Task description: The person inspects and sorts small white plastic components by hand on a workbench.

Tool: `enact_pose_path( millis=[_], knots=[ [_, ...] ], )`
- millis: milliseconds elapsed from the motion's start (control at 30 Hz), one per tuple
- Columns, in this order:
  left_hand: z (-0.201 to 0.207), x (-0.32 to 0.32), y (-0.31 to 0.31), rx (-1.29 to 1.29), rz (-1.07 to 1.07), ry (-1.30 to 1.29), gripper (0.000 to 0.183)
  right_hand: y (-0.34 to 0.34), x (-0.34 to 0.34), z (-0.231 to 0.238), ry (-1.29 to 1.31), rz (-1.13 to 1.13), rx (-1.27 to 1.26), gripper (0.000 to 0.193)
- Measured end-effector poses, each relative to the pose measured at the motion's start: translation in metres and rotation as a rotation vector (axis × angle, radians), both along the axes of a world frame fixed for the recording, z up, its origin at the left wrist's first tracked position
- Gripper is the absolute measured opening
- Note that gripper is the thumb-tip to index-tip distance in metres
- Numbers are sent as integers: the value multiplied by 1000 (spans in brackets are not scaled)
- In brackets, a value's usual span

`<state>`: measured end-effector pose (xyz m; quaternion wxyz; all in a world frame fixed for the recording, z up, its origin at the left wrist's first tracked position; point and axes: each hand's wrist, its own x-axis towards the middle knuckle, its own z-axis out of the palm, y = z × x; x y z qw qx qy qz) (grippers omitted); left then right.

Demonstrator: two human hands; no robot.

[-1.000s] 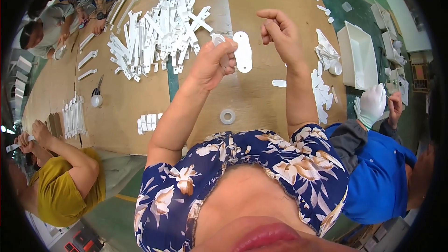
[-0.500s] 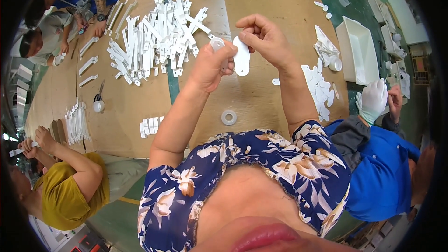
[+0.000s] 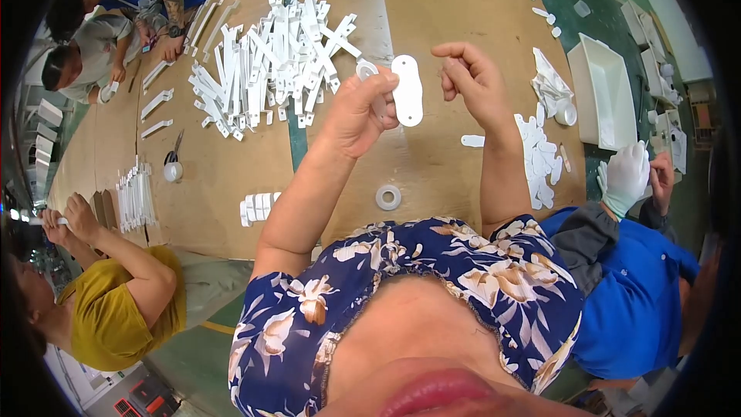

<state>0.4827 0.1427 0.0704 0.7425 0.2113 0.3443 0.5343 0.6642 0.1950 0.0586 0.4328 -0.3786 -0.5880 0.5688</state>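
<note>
Upright in my left hand [image 3: 353,117], a white oblong plate [image 3: 410,96] with rounded ends and a small hole near each end is pinched at its left edge. The same hand also grips a pale ring-shaped roll [image 3: 366,70], partly hidden by the fingers. My right hand [image 3: 480,91] hovers apart from the plate, its index finger stretched and the others loosely bent; nothing shows in it. Flat on the table between my forearms lies a white ring-shaped roll [image 3: 388,198].
Many white brackets [image 3: 266,69] lie heaped beyond my left arm. Several white rolls [image 3: 258,208] stand left of it. Loose oblong plates [image 3: 540,158] and a white bin [image 3: 610,100] are on the right. Scissors [image 3: 176,145] lie farther left. Co-workers sit on both sides.
My right hand has come away from the plate toward the right. The plate stays in my left hand, now more fully visible. The whole view has shifted slightly.
</note>
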Motion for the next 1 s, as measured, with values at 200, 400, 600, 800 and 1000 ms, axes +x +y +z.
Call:
enact_pose_path(
  millis=[200, 400, 600, 800, 1000],
  knots=[
    [-6, 0, 5, 36, 41, 38, 9, -21, -1, -8, 192, 210, -157, 14],
    [-14, 6, 12, 35, 90, 99, 12, -29, -6, -11, 213, 242, -232, 11],
    [14, -17, 3, 124, 202, 77, 14, -23, -7, -4, 204, -21, -126, 10],
    [152, -55, -58, 1220, 47, 114, 8, 1, 0, -7, 152, -110, -74, 11],
    [159, -91, -93, 1579, 280, 74, 10, 34, 7, -17, 89, -180, -53, 11]
  ],
)
